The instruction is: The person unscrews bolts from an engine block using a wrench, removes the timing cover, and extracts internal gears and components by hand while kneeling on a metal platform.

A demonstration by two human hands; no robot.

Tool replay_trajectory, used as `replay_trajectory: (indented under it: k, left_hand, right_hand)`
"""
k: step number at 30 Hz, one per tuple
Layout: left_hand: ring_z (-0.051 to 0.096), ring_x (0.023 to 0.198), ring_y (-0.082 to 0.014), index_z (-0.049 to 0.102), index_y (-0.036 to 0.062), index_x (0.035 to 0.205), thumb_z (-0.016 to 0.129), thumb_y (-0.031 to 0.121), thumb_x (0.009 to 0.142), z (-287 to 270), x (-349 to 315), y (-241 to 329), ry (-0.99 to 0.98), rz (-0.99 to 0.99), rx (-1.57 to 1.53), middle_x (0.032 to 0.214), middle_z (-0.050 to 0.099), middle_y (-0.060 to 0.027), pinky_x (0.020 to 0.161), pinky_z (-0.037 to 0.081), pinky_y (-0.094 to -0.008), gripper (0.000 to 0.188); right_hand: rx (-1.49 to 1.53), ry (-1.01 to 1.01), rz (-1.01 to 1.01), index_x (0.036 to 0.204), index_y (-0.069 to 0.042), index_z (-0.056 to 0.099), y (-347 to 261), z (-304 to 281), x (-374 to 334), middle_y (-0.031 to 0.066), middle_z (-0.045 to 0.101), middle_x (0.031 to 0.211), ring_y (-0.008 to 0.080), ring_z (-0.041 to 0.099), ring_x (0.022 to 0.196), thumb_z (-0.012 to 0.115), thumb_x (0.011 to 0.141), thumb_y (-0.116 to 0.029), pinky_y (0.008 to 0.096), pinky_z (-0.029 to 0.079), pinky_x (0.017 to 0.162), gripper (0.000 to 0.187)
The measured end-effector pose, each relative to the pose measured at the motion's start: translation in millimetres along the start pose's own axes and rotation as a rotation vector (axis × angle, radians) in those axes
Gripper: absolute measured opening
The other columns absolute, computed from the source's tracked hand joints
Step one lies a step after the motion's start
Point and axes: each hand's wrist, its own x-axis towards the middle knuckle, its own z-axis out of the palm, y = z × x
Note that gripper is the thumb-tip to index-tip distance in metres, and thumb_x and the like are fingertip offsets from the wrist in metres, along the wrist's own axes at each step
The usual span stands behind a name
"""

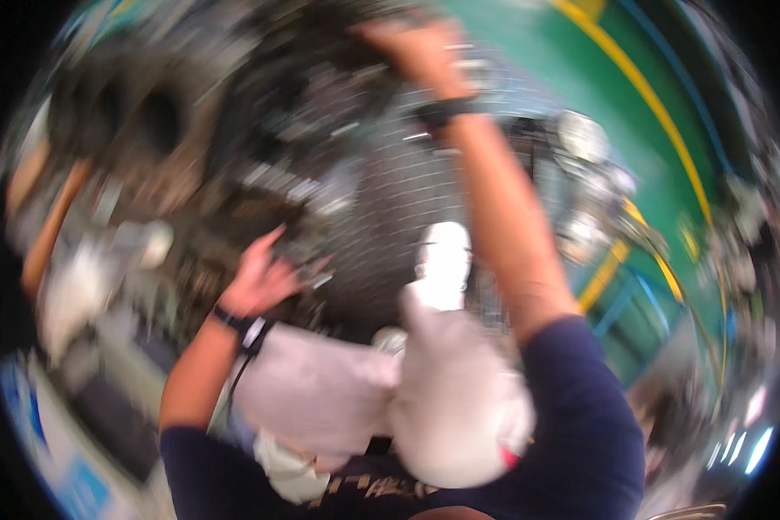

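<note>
Colours and patterns, head view, blurred by motion. Machine (260,147): dark grey to black, with pale metallic flecks. Grating (399,217): grey, fine grid pattern. Floor (667,130): green, crossed by curved yellow (633,78) and blue lines. Sleeves (589,416): navy blue. Left hand (264,277) and right hand (416,52): bare, each wrist ringed by 1 black band. Cloth bundle (459,407) at the chest: white to pale grey, with 1 small red spot at its lower right. Shoe (442,260): white. Pipe (52,225) at left: orange.
</note>
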Motion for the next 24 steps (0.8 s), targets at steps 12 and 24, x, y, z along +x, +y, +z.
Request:
replay_trajectory:
  k: [12,24]
  left_hand:
    - [0.063,0.122,-0.0298,0.064,0.0146,0.135,0.062,0.037,0.1,-20,21,12,0.333,0.042,0.261,0.131,0.067,-0.0097,0.111,0.038,-0.0644,0.042]
    - [0.063,0.117,-0.0335,0.061,0.0019,0.132,0.063,0.037,0.1,-31,40,12,0.227,-0.047,0.183,0.128,0.067,-0.0167,0.104,0.051,-0.0483,0.048]
  right_hand:
    - [0.536,0.528,0.591,0.094,-0.002,0.073,34,71,6,0.0228,0.071,0.088,0.0429,0.069,0.09,0.098,0.031,-0.054,0.0468,0.055,0.084,0.085]
    - [0.541,0.349,0.704,0.108,0.001,0.074,26,51,-13,0.0234,0.071,0.109,0.0405,0.066,0.108,0.095,0.038,-0.055,0.045,0.051,0.101,0.092]
